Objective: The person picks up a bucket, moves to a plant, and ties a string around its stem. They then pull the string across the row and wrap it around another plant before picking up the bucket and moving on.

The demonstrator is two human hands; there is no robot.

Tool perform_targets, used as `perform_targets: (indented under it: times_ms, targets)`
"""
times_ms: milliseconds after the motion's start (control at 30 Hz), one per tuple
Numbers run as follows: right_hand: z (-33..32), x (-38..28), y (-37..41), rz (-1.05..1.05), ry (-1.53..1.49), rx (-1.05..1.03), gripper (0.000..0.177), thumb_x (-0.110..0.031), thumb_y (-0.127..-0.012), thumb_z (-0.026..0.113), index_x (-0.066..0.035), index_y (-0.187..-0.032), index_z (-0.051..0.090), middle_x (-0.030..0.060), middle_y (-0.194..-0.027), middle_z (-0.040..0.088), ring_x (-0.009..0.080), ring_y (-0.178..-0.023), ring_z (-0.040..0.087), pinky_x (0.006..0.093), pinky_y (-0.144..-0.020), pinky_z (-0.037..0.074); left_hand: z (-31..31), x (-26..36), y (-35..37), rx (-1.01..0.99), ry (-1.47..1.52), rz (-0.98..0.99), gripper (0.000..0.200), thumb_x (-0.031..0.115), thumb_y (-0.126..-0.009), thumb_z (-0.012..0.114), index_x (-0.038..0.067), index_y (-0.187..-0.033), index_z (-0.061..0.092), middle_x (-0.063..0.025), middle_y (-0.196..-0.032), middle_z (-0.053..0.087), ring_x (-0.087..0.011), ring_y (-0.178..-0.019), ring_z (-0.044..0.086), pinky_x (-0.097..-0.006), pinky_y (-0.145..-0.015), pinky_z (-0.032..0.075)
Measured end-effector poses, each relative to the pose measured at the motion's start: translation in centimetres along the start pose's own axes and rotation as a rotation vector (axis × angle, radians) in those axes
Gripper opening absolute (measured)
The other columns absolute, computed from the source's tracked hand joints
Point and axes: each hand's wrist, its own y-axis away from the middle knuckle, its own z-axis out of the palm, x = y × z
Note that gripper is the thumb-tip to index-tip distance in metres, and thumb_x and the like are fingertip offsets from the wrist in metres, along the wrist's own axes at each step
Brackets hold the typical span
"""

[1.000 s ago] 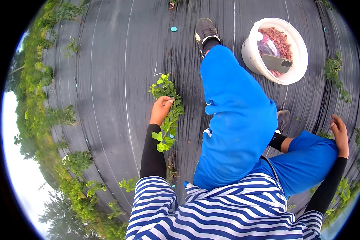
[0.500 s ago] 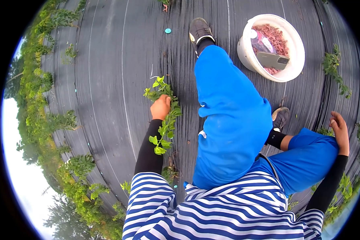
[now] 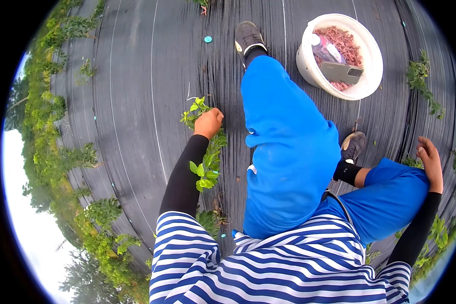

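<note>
My left hand (image 3: 209, 123) is closed in a fist over a low leafy plant (image 3: 214, 147) that grows up through the black ground cover. Leaves show above and below the fist, but exactly what the fingers pinch is hidden. Off to the right, my right hand (image 3: 430, 161) rests against my bent knee, holding nothing, its fingers loosely apart. A white bucket (image 3: 309, 71) stands on the sheet ahead, with reddish-pink strips (image 3: 345, 44), a phone (image 3: 342, 72) and a clear plastic bottle or pack (image 3: 327, 50) inside.
Black woven ground cover (image 3: 131, 91) with pale lines runs under everything. My shoes (image 3: 249, 36) are planted near the bucket. More plants line the left (image 3: 101, 210) and right (image 3: 421, 81). A small teal disc (image 3: 207, 39) lies on the sheet.
My left hand has shifted slightly up and to the right over the plant, turning at the wrist, and the leaves below have moved. My right hand stays at the knee.
</note>
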Motion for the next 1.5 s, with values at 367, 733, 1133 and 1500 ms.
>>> perform_targets:
  times_ms: [367, 733, 1133, 1500]
  targets:
    - [0.0, -0.2, 0.0, 0.04, -0.032, 0.015, 0.037, -0.012, -0.089, 0.054, 0.0, -0.124, 0.051, 0.0068, -0.102, 0.056, 0.0126, -0.089, 0.054, 0.0272, -0.081, 0.046, 5.2, 0.6, -1.7, -0.128, -0.692, -0.19, 0.023, 0.021, -0.089, 0.045, 0.007, -0.095, 0.062, -0.0096, -0.083, 0.069, -0.0245, -0.078, 0.068, -0.0348, -0.065, 0.052]
    - [0.1, -0.9, -0.2, 0.033, -0.017, -0.017, 0.035, -0.01, -0.088, 0.053, 0.001, -0.121, 0.051, 0.0033, -0.092, 0.055, 0.0104, -0.081, 0.051, 0.0248, -0.075, 0.044, 6.4, 0.9, -0.3, 0.045, -0.443, -0.233, 0.018, 0.02, -0.09, 0.042, 0.006, -0.089, 0.052, -0.0133, -0.074, 0.067, -0.0294, -0.067, 0.067, -0.0405, -0.061, 0.052]
    - [0.0, -0.5, -0.4, 0.024, -0.031, -0.057, 0.037, -0.013, -0.09, 0.052, 0.002, -0.124, 0.049, 0.0037, -0.096, 0.055, 0.0112, -0.082, 0.051, 0.0255, -0.077, 0.044, -10.0, -1.0, 3.4, -0.019, 2.173, 0.071, 0.015, 0.013, -0.084, 0.051, 0.007, -0.097, 0.053, -0.0025, -0.071, 0.047, -0.0115, -0.055, 0.042, -0.0221, -0.041, 0.033]
    - [-0.1, -0.8, -0.3, 0.071, -0.021, -0.05, 0.037, -0.011, -0.09, 0.051, 0.001, -0.124, 0.05, 0.0066, -0.098, 0.056, 0.0115, -0.084, 0.052, 0.026, -0.079, 0.045, -10.9, -7.5, -1.9, 0.177, 2.041, -0.236, 0.007, 0.015, -0.091, 0.053, 0.01, -0.086, 0.055, -0.0036, -0.087, 0.061, -0.008, -0.06, 0.048, -0.019, -0.045, 0.038]
